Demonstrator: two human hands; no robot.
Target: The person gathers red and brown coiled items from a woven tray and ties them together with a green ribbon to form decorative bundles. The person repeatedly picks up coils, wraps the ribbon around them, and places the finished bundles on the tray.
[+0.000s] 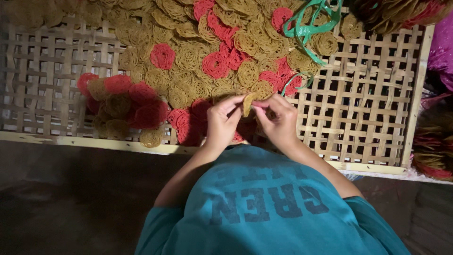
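Observation:
My left hand [222,123] and my right hand [277,119] meet over the near edge of a woven bamboo tray [358,118]. Both pinch the same small stack of round yellow noodle-like crackers [247,102], held on edge between the fingertips. Right under my hands lie red crackers [188,126]. A wide heap of yellow crackers [198,61] mixed with red ones [162,56] covers the tray's middle and far side. My teal shirt fills the bottom of the view.
A green plastic strip [309,26] lies coiled on the heap at the back right. More crackers are piled at the top right [396,14] and stacked at the right edge [434,151]. Pink material [443,47] shows at far right. Dark floor [71,198] lies below the tray.

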